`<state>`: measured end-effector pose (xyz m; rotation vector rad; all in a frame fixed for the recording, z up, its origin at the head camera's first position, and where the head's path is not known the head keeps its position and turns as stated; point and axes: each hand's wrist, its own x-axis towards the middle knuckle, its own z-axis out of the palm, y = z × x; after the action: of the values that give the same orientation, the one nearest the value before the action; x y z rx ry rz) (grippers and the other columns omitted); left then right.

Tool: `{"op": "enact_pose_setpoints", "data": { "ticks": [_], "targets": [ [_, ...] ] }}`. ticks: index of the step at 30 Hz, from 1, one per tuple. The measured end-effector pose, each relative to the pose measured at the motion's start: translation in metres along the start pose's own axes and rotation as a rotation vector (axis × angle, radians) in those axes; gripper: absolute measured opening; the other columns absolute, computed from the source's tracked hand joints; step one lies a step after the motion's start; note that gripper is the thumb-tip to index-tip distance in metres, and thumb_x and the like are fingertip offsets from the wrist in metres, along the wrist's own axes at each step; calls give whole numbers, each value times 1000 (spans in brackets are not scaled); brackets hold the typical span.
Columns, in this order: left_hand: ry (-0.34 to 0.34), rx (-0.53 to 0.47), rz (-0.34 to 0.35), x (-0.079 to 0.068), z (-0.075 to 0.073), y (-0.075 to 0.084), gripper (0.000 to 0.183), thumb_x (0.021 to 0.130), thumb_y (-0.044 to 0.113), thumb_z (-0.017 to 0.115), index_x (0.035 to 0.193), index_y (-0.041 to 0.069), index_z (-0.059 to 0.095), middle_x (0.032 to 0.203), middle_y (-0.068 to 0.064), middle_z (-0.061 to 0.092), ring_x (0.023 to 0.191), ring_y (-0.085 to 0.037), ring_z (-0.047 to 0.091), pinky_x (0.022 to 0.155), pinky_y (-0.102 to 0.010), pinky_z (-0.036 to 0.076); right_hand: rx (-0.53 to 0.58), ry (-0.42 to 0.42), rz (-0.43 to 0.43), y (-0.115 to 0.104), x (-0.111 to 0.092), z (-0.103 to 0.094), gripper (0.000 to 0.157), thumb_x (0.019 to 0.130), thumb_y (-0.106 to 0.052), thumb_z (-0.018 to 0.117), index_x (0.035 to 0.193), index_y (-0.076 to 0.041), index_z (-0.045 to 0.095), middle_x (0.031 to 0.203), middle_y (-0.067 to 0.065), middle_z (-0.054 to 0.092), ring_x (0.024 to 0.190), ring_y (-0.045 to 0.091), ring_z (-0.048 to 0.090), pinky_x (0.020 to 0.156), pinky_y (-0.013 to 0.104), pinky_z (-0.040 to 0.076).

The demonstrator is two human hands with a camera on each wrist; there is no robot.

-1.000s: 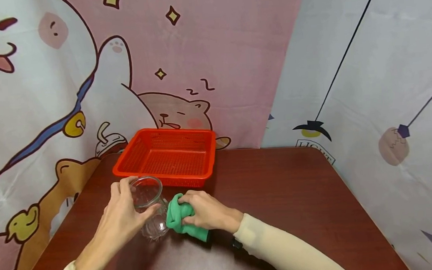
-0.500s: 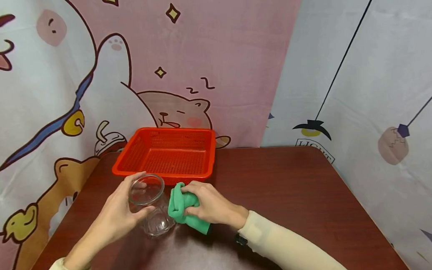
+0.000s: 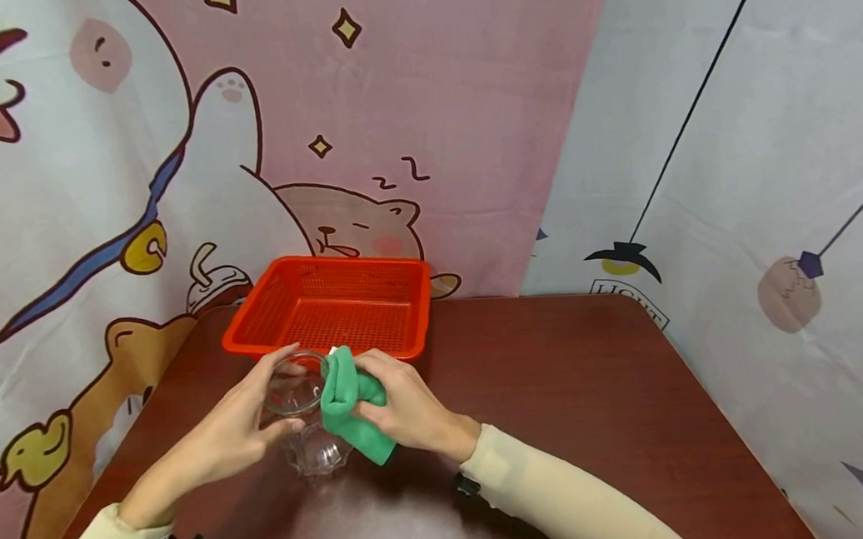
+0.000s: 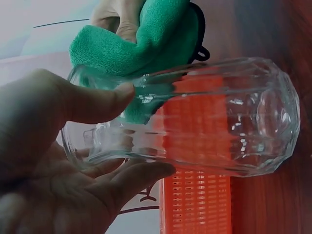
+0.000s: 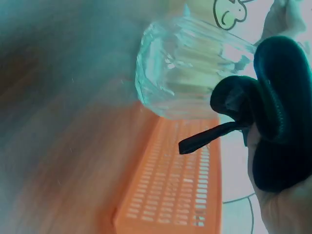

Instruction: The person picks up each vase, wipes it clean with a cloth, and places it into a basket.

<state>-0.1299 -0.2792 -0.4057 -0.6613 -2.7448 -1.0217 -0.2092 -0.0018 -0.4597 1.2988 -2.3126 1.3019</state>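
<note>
A clear glass jar point(image 3: 318, 454) with a faceted lower body stands upright in the head view. My left hand point(image 3: 226, 427) grips it near the mouth, thumb on one side and fingers on the other, as the left wrist view shows. My right hand point(image 3: 413, 404) pinches a folded green cloth point(image 3: 350, 413) at the right side of the jar's rim, overlapping the glass there. From the left wrist, the cloth point(image 4: 146, 41) appears along the neck of the jar point(image 4: 258, 114). A dark loop point(image 5: 207, 138) hangs off the cloth in the right wrist view.
Behind the jar, an orange-red perforated plastic basket point(image 3: 353, 285) sits at the back of the dark brown table point(image 3: 562, 411). A cartoon-printed curtain point(image 3: 467, 133) runs along the table's back and sides.
The right hand has brought the cloth up and slightly left, onto the jar's rim. The left hand has shifted a little left with its grip kept on the jar.
</note>
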Motion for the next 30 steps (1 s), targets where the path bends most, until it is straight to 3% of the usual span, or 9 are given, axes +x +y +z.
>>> {"op": "enact_pose_setpoints", "data": {
  "ticks": [7, 13, 22, 30],
  "targets": [
    [-26, 24, 40, 2, -1, -2, 98, 94, 2, 95, 172, 8, 35, 147, -13, 69, 131, -36, 79, 108, -47, 67, 14, 39, -18, 0, 1, 13, 40, 104, -12, 90, 139, -3, 76, 133, 12, 78, 113, 20, 75, 96, 24, 63],
    [-46, 13, 47, 3, -2, -5, 99, 94, 2, 95, 172, 9, 34, 148, -13, 69, 133, -36, 77, 108, -42, 66, -24, 6, -16, 3, 2, 14, 36, 101, -11, 92, 133, -4, 77, 130, 10, 78, 109, 18, 74, 92, 19, 60],
    [-56, 20, 53, 3, -2, -5, 100, 94, 4, 96, 173, 10, 34, 146, -12, 69, 131, -33, 77, 110, -47, 66, -185, -86, 0, 5, -4, 13, 35, 97, -9, 94, 128, -7, 78, 125, 5, 76, 104, 15, 72, 95, 19, 60],
    [-73, 21, 45, 4, -2, -6, 101, 94, 4, 96, 173, 8, 33, 146, -14, 69, 132, -36, 78, 109, -49, 67, -286, -203, 49, 9, -12, 14, 37, 98, -9, 92, 131, -7, 76, 123, 4, 72, 94, 11, 64, 85, 16, 53]
  ]
}}
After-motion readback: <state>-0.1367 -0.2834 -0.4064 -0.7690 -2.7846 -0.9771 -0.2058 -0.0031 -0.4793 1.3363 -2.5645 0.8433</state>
